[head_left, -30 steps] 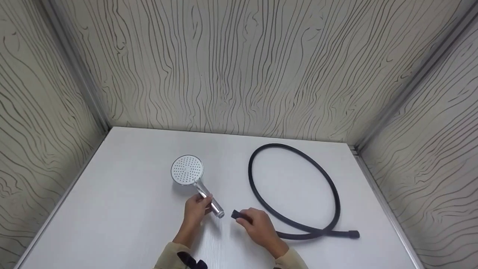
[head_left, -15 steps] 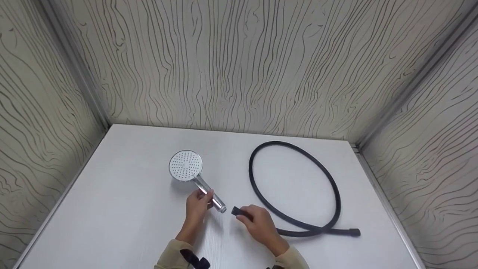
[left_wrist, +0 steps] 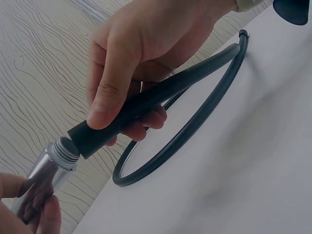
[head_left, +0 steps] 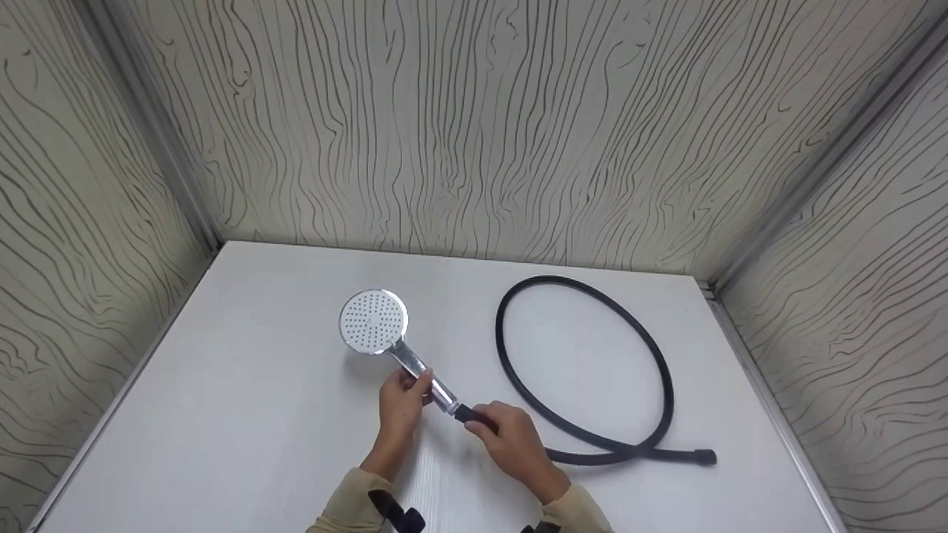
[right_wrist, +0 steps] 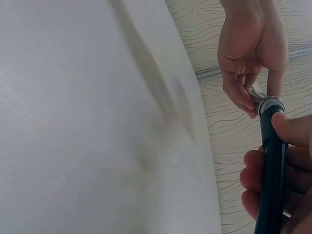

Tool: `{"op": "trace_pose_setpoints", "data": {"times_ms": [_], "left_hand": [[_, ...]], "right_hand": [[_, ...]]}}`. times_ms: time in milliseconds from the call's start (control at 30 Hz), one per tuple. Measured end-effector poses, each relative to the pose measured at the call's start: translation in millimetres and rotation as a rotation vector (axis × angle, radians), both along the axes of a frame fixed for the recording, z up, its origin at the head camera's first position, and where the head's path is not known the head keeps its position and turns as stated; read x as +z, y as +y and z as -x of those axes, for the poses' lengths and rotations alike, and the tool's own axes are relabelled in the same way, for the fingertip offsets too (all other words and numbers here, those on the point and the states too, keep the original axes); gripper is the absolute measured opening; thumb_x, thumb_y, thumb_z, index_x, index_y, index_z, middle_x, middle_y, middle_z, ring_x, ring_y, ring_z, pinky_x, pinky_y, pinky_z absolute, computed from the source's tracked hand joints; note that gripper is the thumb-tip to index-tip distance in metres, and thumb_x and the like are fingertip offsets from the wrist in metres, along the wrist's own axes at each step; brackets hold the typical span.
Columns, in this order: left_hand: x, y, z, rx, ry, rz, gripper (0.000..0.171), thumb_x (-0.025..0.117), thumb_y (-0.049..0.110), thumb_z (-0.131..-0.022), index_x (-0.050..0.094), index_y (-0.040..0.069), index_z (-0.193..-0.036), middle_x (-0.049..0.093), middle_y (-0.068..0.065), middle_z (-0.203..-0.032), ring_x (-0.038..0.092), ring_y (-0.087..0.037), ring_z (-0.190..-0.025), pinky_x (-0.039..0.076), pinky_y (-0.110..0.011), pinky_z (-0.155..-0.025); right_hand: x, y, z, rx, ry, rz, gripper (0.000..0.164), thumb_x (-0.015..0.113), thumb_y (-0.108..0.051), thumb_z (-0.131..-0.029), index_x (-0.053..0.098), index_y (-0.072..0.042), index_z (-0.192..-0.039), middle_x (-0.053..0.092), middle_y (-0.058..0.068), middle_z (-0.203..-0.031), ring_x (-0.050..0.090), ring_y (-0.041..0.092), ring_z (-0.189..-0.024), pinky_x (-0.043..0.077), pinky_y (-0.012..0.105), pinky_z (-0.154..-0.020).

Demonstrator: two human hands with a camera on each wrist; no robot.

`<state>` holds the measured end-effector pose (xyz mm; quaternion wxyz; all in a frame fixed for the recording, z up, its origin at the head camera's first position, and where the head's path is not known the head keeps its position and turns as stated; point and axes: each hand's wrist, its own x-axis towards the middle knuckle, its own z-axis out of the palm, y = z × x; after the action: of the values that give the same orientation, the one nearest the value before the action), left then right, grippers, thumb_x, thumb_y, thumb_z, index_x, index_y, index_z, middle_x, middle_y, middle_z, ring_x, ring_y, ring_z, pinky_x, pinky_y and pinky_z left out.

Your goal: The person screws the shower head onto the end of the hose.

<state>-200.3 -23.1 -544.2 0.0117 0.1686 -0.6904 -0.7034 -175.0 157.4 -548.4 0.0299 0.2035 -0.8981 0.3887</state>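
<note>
A chrome hand shower head (head_left: 373, 321) with a round dotted face is held by its handle in my left hand (head_left: 404, 406). My right hand (head_left: 511, 438) grips one end of a black shower hose (head_left: 498, 333), thumb along its connector. In the left wrist view the hose connector (left_wrist: 92, 137) stands right at the handle's threaded end (left_wrist: 65, 152), at a slight angle, with some thread showing. From the right wrist view, the connector (right_wrist: 268, 127) overlaps the handle's ringed end (right_wrist: 271, 104). The shower head's face is outside both wrist views.
The rest of the hose lies in a big loop on the white table (head_left: 244, 355), its other end connector (head_left: 705, 457) at the right. Wood-grain patterned panels (head_left: 444, 133) stand behind and on both sides. Metal trim runs along the table's side edges.
The gap between the handle's threaded end and the hose connector has closed. My left hand has moved right with the shower head; the right hand has shifted slightly.
</note>
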Motion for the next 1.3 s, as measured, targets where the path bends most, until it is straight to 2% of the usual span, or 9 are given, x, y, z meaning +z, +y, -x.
{"op": "trace_pose_setpoints", "data": {"times_ms": [300, 433, 600, 767, 933, 1167, 1300], "left_hand": [[-2.1, 7.6, -1.7, 0.022, 0.032, 0.035, 0.039, 0.057, 0.020, -0.098, 0.052, -0.008, -0.125, 0.066, -0.020, -0.110, 0.069, -0.027, -0.098, 0.059, -0.036, -0.087], [-4.9, 11.3, -6.4, 0.070, 0.063, 0.054, 0.037, 0.059, 0.020, -0.098, 0.053, -0.005, -0.123, 0.067, -0.019, -0.110, 0.070, -0.027, -0.097, 0.057, -0.041, -0.089], [-9.9, 14.7, -12.0, 0.105, 0.108, 0.048, 0.034, 0.059, 0.020, -0.097, 0.053, -0.002, -0.123, 0.066, -0.016, -0.111, 0.068, -0.024, -0.098, 0.057, -0.039, -0.090], [-12.9, 16.9, -13.1, 0.133, 0.128, 0.046, 0.032, 0.060, 0.020, -0.096, 0.054, 0.000, -0.120, 0.066, -0.014, -0.107, 0.067, -0.022, -0.096, 0.058, -0.037, -0.087], [-13.3, 17.6, -12.9, 0.158, 0.142, 0.033, 0.033, 0.060, 0.018, -0.096, 0.052, -0.004, -0.120, 0.065, -0.018, -0.108, 0.068, -0.024, -0.095, 0.059, -0.035, -0.085], [-14.1, 17.1, -12.1, 0.170, 0.124, 0.014, 0.032, 0.061, 0.016, -0.096, 0.052, -0.006, -0.118, 0.065, -0.021, -0.107, 0.070, -0.025, -0.093, 0.060, -0.035, -0.084], [-12.5, 16.4, -10.1, 0.166, 0.106, 0.004, 0.035, 0.061, 0.017, -0.096, 0.051, -0.006, -0.119, 0.065, -0.022, -0.110, 0.070, -0.028, -0.095, 0.059, -0.036, -0.085]], "right_hand": [[1.2, -1.1, 0.4, -0.005, 0.001, -0.017, 0.017, 0.064, -0.026, -0.093, 0.073, -0.011, -0.095, 0.059, -0.007, -0.071, 0.046, -0.001, -0.063, 0.044, 0.016, -0.056], [0.6, -2.4, 1.6, -0.020, 0.013, -0.047, 0.016, 0.065, -0.025, -0.093, 0.072, -0.011, -0.094, 0.059, -0.007, -0.071, 0.046, -0.001, -0.063, 0.043, 0.016, -0.057], [-3.2, -4.2, 2.3, -0.063, 0.041, -0.045, 0.013, 0.067, -0.023, -0.091, 0.073, -0.011, -0.092, 0.059, -0.007, -0.072, 0.046, -0.001, -0.065, 0.043, 0.016, -0.057], [-6.4, -5.9, 2.3, -0.074, 0.000, 0.033, 0.014, 0.066, -0.021, -0.091, 0.072, -0.009, -0.096, 0.062, -0.004, -0.075, 0.049, 0.000, -0.066, 0.045, 0.017, -0.059], [-7.7, -6.5, 2.7, -0.062, -0.007, 0.054, 0.016, 0.067, -0.022, -0.091, 0.071, -0.009, -0.097, 0.063, -0.003, -0.077, 0.050, 0.000, -0.067, 0.046, 0.017, -0.060], [-9.9, -3.8, 5.9, -0.060, -0.071, 0.037, 0.028, 0.064, -0.038, -0.091, 0.075, -0.015, -0.102, 0.065, -0.004, -0.072, 0.046, -0.002, -0.062, 0.041, 0.015, -0.055], [-9.7, -4.6, 6.7, -0.076, -0.114, 0.072, 0.032, 0.063, -0.042, -0.091, 0.071, -0.012, -0.100, 0.065, 0.000, -0.070, 0.046, -0.002, -0.059, 0.040, 0.015, -0.053]]}}
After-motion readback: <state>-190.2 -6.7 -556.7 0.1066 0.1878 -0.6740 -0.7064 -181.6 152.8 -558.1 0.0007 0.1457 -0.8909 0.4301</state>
